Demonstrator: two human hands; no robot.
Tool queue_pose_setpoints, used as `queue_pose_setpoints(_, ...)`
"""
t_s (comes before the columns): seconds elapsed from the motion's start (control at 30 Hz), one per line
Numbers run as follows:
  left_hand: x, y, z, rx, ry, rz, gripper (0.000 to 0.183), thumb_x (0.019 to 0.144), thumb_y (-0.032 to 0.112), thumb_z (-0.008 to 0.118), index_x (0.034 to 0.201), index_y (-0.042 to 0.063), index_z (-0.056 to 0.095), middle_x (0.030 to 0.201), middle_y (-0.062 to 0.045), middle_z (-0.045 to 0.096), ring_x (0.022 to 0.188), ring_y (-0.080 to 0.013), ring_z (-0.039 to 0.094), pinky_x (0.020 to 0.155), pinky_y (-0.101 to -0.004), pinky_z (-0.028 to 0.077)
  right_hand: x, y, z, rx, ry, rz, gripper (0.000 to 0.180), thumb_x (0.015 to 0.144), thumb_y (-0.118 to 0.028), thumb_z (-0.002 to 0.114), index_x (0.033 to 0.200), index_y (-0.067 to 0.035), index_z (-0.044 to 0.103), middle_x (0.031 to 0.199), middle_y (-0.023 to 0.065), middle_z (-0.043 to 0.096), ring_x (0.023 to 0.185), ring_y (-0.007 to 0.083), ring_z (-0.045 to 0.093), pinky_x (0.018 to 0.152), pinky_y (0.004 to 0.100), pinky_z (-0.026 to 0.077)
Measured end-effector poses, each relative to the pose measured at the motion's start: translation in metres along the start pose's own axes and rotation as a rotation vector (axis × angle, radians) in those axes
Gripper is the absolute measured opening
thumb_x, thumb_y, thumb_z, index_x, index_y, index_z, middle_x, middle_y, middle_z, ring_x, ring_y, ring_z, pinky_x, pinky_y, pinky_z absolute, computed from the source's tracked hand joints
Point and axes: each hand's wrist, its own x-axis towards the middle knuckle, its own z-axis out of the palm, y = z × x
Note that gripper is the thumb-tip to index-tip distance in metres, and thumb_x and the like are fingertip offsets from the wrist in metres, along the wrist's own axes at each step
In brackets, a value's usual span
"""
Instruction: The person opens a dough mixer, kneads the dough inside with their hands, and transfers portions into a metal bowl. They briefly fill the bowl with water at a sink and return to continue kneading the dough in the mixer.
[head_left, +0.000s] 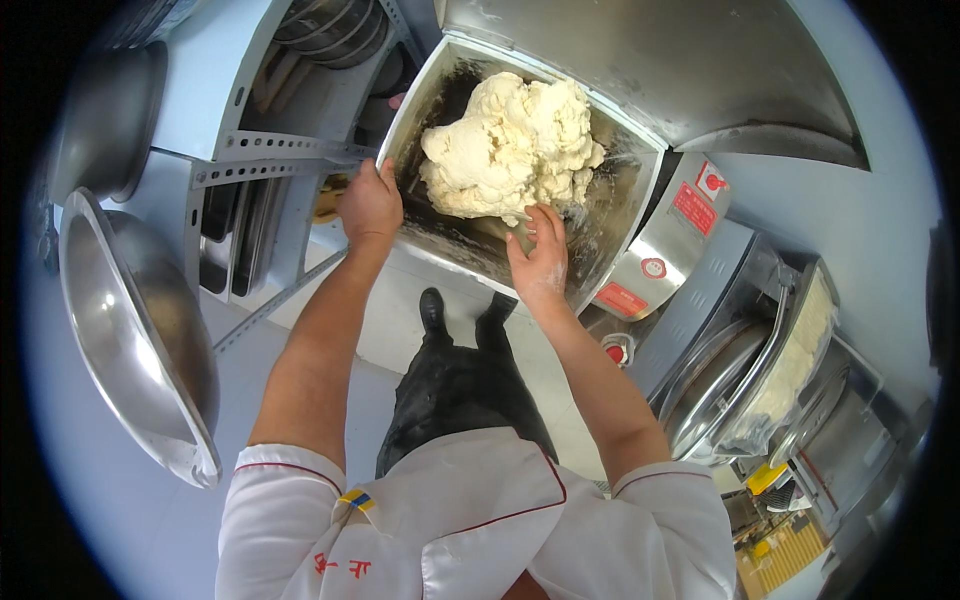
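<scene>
A large pale lump of dough (510, 150) lies in the stainless steel tub of a dough mixer (626, 196), with a rough, torn surface. Flour and dough residue streak the tub's inner walls. At the tub's left corner, my left hand (371, 201) grips the rim, thumb on the inner side. My right hand (541, 259) reaches over the near rim with fingers apart and slightly curled. Its fingertips are at the lower edge of the dough, and nothing is held in it; whether they press into the dough cannot be told.
Behind the tub stands its raised metal lid (645, 67). A large steel bowl (139, 337) leans at left beside a perforated-frame shelf (281, 154) holding pans. To the right are the mixer's casing (675, 236) with red labels and a plastic-covered tray of pale pieces (787, 360).
</scene>
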Motion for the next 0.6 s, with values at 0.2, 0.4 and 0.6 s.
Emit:
queue_pose_setpoints(0.2, 0.001, 0.001, -0.001, 0.003, -0.004, -0.005, 0.042, 0.113, 0.046, 0.053, 0.106, 0.008, 0.068, 0.092, -0.023, 0.077, 0.088, -0.049, 0.074, 0.077, -0.0608, 0.056, 0.015, 0.013, 0.008, -0.01, -0.133, 0.087, 0.038, 0.095, -0.014, 0.081, 0.129, -0.002, 0.072, 0.133, 0.0184, 0.071, 0.113, 0.0323, 0.073, 0.098, 0.0432, 0.059)
queue_pose_setpoints(0.4, 0.0, -0.002, 0.001, 0.008, -0.001, -0.008, 0.042, 0.113, 0.046, 0.054, 0.106, 0.008, 0.068, 0.091, -0.023, 0.077, 0.087, -0.0488, 0.074, 0.077, -0.0607, 0.056, 0.019, 0.002, 0.008, -0.049, -0.547, 0.106, 0.033, 0.098, -0.023, 0.078, 0.126, -0.005, 0.075, 0.123, 0.018, 0.076, 0.111, 0.0347, 0.074, 0.097, 0.0441, 0.058)
queue_pose_setpoints(0.6, 0.0, 0.0, -0.001, -0.006, -0.019, -0.011, 0.042, 0.113, 0.047, 0.053, 0.106, 0.008, 0.067, 0.092, -0.023, 0.076, 0.089, -0.0487, 0.073, 0.077, -0.0608, 0.056, 0.014, -0.007, 0.019, -0.2, -0.667, -0.041, 0.033, 0.102, -0.025, 0.071, 0.13, -0.008, 0.074, 0.126, 0.0178, 0.075, 0.117, 0.0391, 0.07, 0.104, 0.0478, 0.055)
